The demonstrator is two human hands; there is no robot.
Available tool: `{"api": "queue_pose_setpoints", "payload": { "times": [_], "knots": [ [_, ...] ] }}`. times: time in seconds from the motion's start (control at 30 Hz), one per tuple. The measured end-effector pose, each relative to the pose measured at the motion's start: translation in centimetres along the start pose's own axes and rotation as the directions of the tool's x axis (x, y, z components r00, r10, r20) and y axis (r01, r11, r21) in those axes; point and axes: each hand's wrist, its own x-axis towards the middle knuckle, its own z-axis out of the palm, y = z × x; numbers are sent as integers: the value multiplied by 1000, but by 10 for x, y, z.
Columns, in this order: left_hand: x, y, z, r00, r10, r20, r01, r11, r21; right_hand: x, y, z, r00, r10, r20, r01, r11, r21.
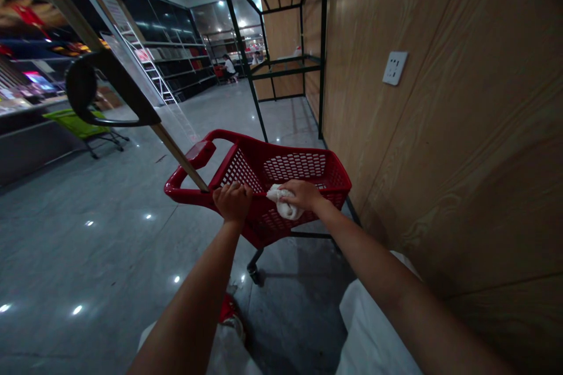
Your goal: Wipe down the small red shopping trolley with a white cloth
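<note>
In front of me stands a red plastic shopping cart with perforated basket walls. My left hand is closed over its near rim, close to the handle end. My right hand is wrapped round a bunched white cloth, which touches the outside of the same rim further along. A tan pole with a black loop-shaped fitting slants down from the upper left and meets the cart close to my left hand. Whether it is fixed there I cannot tell.
A wood-panelled wall with a white socket plate runs along the right. Behind the cart rises a dark metal frame. A green cart, a ladder and shelves are to the left. A person is far back.
</note>
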Motion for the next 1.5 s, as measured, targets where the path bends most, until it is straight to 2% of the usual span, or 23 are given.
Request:
{"api": "queue_pose_setpoints", "payload": {
  "times": [0.07,0.17,0.37,0.47,0.57,0.7,0.9,0.97,1.07,1.17,1.33,1.4,1.5],
  "knots": [
    [0,0,1,1000,-23,2,23,999,-38,-7,7,-2,999,18,-30,-19,999,-47],
    [0,2,1,999,-39,4,40,998,-57,-11,4,7,997,24,-69,-31,994,-109],
    [-1,8,-6,999,-52,-3,52,998,-43,8,-40,31,998,-40,-56,32,990,-140],
    [-2,9,-7,999,-33,0,33,999,-25,19,-60,32,997,-67,-30,62,988,-139],
    [-2,7,-7,1000,15,-25,-14,999,36,21,-66,27,1000,-18,16,20,986,-163],
    [-1,4,-4,999,36,-35,-35,998,52,4,-43,16,999,45,22,-40,980,-195],
    [-2,7,0,999,4,-39,-5,999,-46,-32,8,8,989,132,-69,-146,947,-287],
    [-3,10,0,999,5,-46,-7,999,-43,-37,12,8,984,152,-96,-174,942,-288],
    [-5,15,-1,998,3,-57,-6,999,-51,-34,4,11,977,183,-112,-208,937,-280],
    [-6,18,-2,998,8,-68,-12,998,-59,-22,-20,17,984,138,-115,-165,950,-267],
    [-7,16,-2,996,41,-77,-45,998,-46,13,-62,32,994,-47,-102,24,977,-212],
    [-7,14,-3,995,64,-72,-68,997,-43,20,-63,33,994,-92,-63,78,976,-204],
    [-8,12,-3,995,81,-52,-83,996,-44,10,-39,24,996,-85,0,83,970,-226]
  ]
}}
